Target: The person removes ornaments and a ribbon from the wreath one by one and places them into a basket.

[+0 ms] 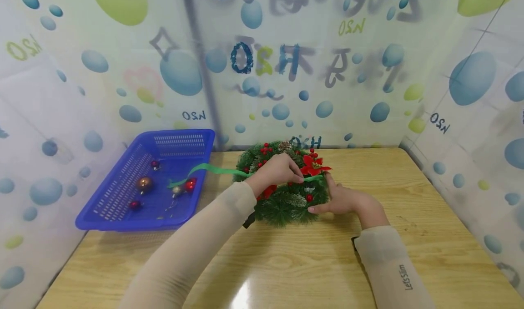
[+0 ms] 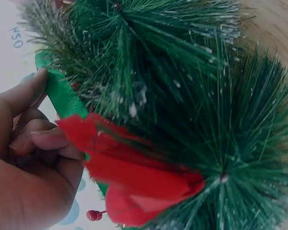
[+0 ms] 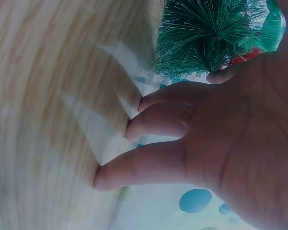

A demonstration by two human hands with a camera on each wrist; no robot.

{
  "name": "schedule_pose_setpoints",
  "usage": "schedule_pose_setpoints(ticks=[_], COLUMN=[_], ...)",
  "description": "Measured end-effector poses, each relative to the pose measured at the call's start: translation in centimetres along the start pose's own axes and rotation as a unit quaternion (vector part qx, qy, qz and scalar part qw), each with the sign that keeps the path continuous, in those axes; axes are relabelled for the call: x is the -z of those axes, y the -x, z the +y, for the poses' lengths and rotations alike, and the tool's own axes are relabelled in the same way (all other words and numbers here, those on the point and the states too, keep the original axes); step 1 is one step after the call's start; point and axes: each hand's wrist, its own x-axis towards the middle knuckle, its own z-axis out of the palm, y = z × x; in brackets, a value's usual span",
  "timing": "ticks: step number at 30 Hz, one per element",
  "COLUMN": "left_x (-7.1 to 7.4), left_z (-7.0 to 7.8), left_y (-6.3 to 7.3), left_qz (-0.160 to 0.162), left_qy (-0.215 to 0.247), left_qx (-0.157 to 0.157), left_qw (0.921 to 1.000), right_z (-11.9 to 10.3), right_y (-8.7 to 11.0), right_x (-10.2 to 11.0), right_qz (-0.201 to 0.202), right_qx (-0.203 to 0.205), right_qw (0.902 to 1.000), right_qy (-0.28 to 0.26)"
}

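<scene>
A green wreath [image 1: 282, 211] lies on the table, trimmed with red berries, frosted sprigs, a pinecone [image 1: 284, 146] and a red poinsettia [image 1: 313, 164]. My left hand [image 1: 275, 170] reaches over it and pinches a green ribbon [image 1: 217, 169] near the poinsettia. In the left wrist view, the ribbon [image 2: 65, 96] runs past the fingertips, behind a red petal [image 2: 134, 167]. At the wreath's right side is my right hand [image 1: 348, 200], fingers spread and thumb near the needles. Several of its fingertips [image 3: 105, 178] rest on the tabletop in the right wrist view.
To the left stands a blue plastic basket [image 1: 88, 220] holding several baubles, among them a gold one [image 1: 144, 184] and a red one [image 1: 190, 184]. The ribbon's loose end trails into it. A patterned wall [image 1: 282, 95] borders the wooden table [image 1: 303, 272] behind.
</scene>
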Motion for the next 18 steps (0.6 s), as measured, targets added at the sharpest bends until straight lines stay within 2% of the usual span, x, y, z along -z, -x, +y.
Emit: schedule_pose_setpoints(ticks=[11,18], left_x=[1.5,3.6], left_z=[-0.4,-1.0], left_y=[0.7,1.6], left_qz=[-0.005,0.022], left_qy=[0.02,0.049], left_qx=[0.007,0.009], left_qw=[0.9998,0.9985], right_z=[0.0,0.0], right_y=[0.2,0.2], right_x=[0.1,0.0], right_qz=[-0.003,-0.002], right_qx=[0.005,0.009], right_qw=[1.0,1.0], right_qy=[0.0,-0.002])
